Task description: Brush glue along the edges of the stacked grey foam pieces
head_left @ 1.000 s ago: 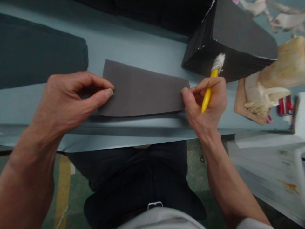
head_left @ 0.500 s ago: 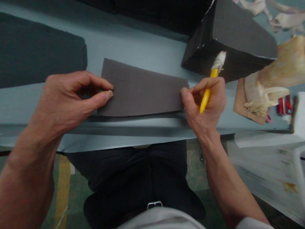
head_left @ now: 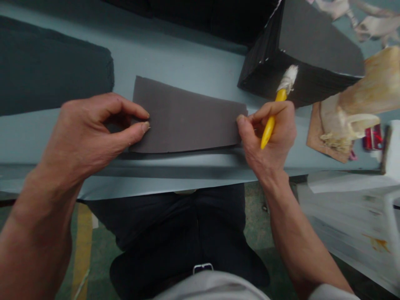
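A dark grey sheet (head_left: 187, 118), a four-sided piece that narrows to the right, is held between my two hands above the table. My left hand (head_left: 90, 131) is closed at its left end, thumb and index tips close together over the surface; the other fingers are partly hidden. With the thumb on top, my right hand (head_left: 275, 135) pinches the narrow right end. That same hand also keeps a yellow-handled brush (head_left: 281, 96), its whitish bristles pointing up and away from me. The fingers beneath the right end are hidden.
A tall stack of dark sheets (head_left: 318, 41) stands at the back right, another dark pile (head_left: 53, 66) lies at left. Black material (head_left: 193, 14) lines the back. On the right are a glue-stained yellowish container (head_left: 375, 83), a brown board (head_left: 314, 131) and a red object (head_left: 372, 137).
My left thumb and index finger have shifted very slightly to the right over the sheet. The right hand, brush and sheet stay almost still.
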Action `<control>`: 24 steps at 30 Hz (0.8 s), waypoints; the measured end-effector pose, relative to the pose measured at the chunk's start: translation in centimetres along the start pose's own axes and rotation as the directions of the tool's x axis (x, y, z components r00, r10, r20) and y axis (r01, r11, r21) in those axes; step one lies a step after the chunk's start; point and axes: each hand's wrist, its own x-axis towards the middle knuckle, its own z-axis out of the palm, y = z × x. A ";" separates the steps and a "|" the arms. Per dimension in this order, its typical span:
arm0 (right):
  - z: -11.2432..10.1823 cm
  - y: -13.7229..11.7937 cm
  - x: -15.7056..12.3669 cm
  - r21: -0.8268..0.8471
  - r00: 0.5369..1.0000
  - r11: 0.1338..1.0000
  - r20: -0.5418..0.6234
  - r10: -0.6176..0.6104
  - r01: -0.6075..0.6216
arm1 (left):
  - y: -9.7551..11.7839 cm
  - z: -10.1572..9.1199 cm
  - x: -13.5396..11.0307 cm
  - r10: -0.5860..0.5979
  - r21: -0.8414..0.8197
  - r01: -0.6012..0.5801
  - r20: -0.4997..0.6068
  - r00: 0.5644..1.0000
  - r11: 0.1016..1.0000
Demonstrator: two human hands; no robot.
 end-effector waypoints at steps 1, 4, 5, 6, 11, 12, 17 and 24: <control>0.0 0.0 0.0 -0.002 1.000 1.000 -0.002 -0.004 0.004 | 0.0 0.0 0.0 0.007 0.002 -0.007 0.000 1.000 1.000; 0.0 0.1 0.0 -0.012 1.000 1.000 0.001 -0.007 0.007 | 0.1 0.0 -0.1 0.015 0.010 -0.015 0.002 1.000 1.000; 0.0 0.2 0.0 -0.013 1.000 1.000 0.000 -0.011 0.011 | 0.2 0.0 -0.1 0.009 0.015 -0.009 0.003 1.000 1.000; 0.0 0.2 0.1 -0.013 1.000 1.000 -0.001 -0.017 0.017 | 0.3 0.0 -0.1 0.002 0.024 -0.002 0.006 1.000 1.000; 0.0 0.3 0.2 -0.032 1.000 0.999 0.002 -0.027 0.027 | 0.5 -0.2 -0.1 0.014 0.065 -0.016 0.027 1.000 0.998; 0.0 0.3 0.1 -0.037 1.000 0.999 0.007 -0.015 0.015 | 0.4 -0.2 -0.1 0.015 0.063 -0.017 0.031 0.999 0.998; -0.1 0.4 0.0 -0.016 1.000 1.000 0.019 0.011 -0.011 | 0.1 -0.2 0.1 0.027 0.038 -0.028 0.042 0.999 0.999; -0.3 0.6 0.0 0.000 1.000 1.000 0.024 -0.007 0.007 | -0.7 -0.3 0.4 0.055 -0.006 -0.055 0.054 0.997 0.998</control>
